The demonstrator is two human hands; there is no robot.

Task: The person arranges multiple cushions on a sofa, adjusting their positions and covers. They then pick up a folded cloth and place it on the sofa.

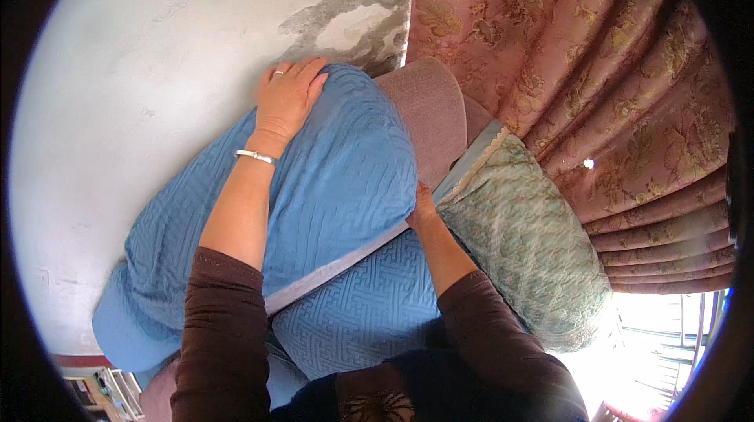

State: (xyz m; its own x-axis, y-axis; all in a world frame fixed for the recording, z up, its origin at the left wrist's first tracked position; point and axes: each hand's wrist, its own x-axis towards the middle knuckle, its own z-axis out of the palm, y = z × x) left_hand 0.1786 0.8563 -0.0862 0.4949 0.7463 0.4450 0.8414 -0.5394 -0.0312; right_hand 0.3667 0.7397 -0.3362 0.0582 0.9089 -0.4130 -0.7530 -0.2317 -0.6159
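Note:
A blue quilted sofa cover (347, 157) with a pale lower hem lies over the top of a sofa back against the wall. My left hand (288, 95) rests on the cover's upper edge, palm down, with a ring and a silver bangle showing. At the cover's right edge, my right hand (423, 207) holds the fabric low down near the hem; most of its fingers are hidden. Just beyond that edge, brown sofa upholstery (427, 115) shows bare. Below the hem is more blue quilted fabric (353, 304).
A green patterned cover (524, 239) with lace trim lies over the adjoining sofa section. Floral pink curtains (565, 68) hang behind it, with bright light beneath. The white wall (147, 68) has a peeling, stained patch. Shelf-like items (112, 389) appear at lower left.

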